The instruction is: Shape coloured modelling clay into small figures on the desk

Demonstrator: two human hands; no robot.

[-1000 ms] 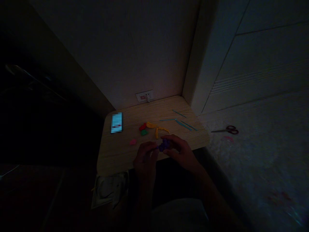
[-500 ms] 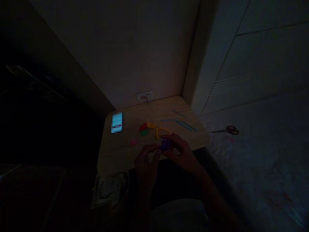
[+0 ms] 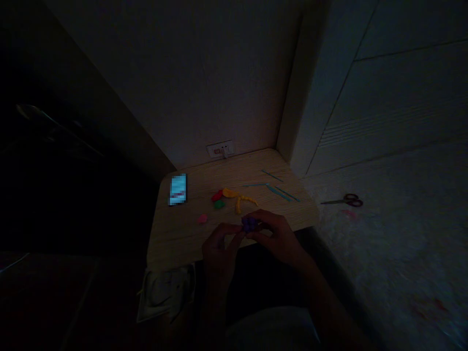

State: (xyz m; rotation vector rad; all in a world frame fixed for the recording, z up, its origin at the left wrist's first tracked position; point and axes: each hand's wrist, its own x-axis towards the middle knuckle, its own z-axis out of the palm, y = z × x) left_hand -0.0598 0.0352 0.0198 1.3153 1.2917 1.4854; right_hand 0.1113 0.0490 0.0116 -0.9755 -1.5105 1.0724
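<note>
Dimly, a knobbly purple lump (image 3: 249,224) showed over the table's (image 3: 175,239) near edge.
The right hand (image 3: 276,235) pinched it between thumb and fingers, while the left hand (image 3: 219,244) pinched its left side. Beyond, toward the far edge, lay red (image 3: 217,196), green (image 3: 218,204) and yellow pieces (image 3: 230,193); a phone (image 3: 178,189) lay near the far left corner.

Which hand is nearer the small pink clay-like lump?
Left. In the picture, the left hand is just below and right of the pink lump; the right hand is farther right.
</note>
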